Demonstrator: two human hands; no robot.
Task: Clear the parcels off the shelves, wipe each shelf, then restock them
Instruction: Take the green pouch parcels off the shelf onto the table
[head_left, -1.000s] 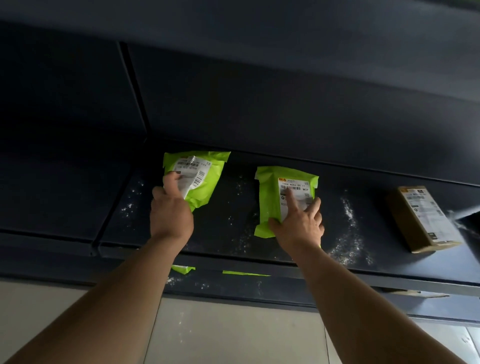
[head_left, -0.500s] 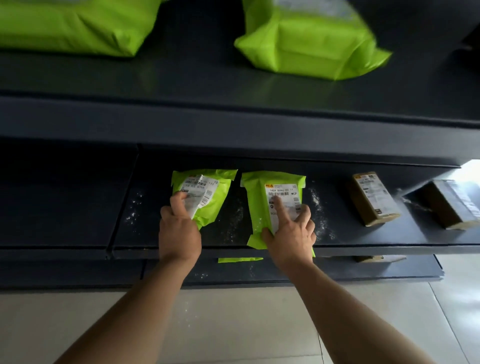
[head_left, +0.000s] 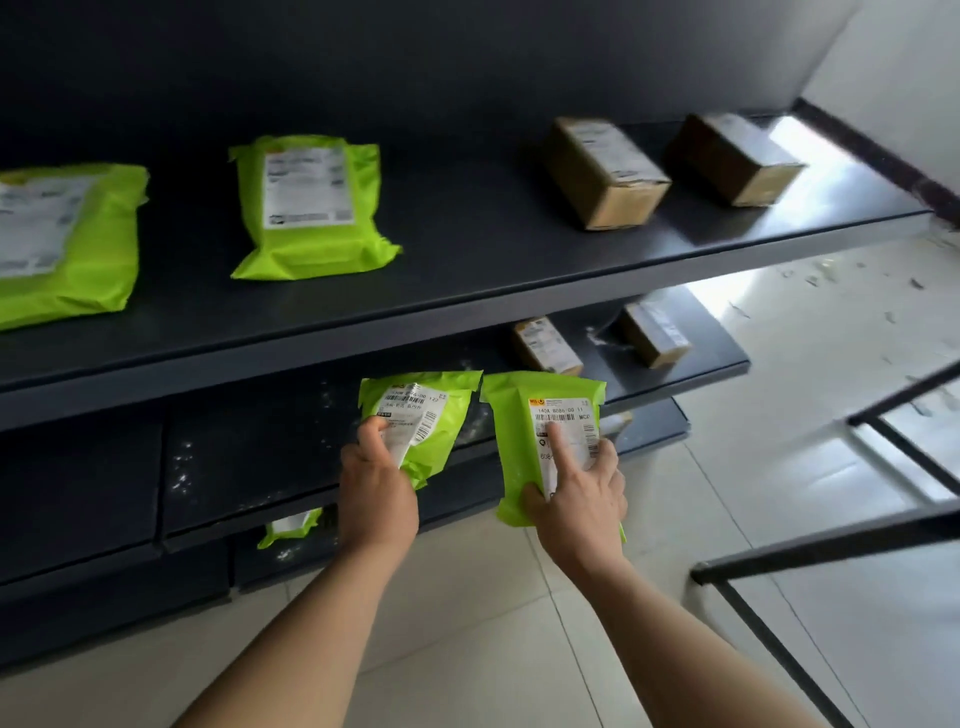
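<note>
Two green parcels, held at the front edge of the dusty middle shelf (head_left: 249, 467): left green parcel (head_left: 441, 415), right green parcel (head_left: 519, 447) at its 3 o'clock. Risk, I judge: slick film slips from my one-handed grips and a parcel drops to the floor (head_left: 493, 623). My left hand (head_left: 376, 493) pinches the first, thumb on its label. My right hand (head_left: 576, 499) clasps the second, forefinger straight.

Mid shelf (head_left: 249, 457) has open room at left (dusty); brown box (head_left: 545, 345) & second box (head_left: 655, 335) block rt end; black frame (head_left: 831, 543) crowds rt side.
</note>
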